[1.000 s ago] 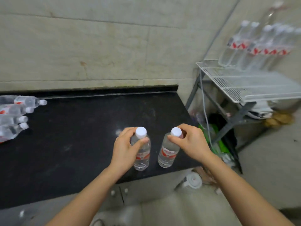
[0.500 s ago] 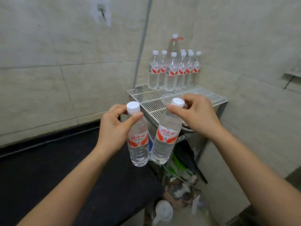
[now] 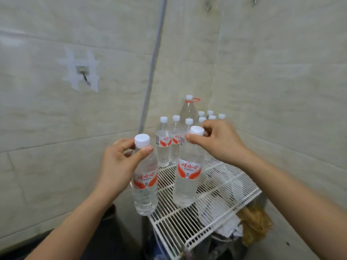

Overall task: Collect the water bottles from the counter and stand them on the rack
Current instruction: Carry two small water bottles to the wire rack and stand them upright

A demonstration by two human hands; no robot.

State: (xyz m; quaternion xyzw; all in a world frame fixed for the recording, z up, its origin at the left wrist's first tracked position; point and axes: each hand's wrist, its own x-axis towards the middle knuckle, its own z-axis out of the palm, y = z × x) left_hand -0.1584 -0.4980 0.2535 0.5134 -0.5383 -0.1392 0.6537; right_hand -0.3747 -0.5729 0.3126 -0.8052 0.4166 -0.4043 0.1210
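Bottle (image 3: 145, 186) pinched below left hand (image 3: 120, 162), second bottle (image 3: 187, 178) pinched below right hand (image 3: 220, 143)

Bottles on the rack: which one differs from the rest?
The tall bottle at the back, red loop at its neck; it rises above the small bottles.

You get soft, even, rather dim light and only faint shadows. Motion blur smears your right hand (image 3: 219, 143) and the rack (image 3: 234, 186) at lower right; wide-angle distortion bends the wall (image 3: 56, 119) seams near the edges.
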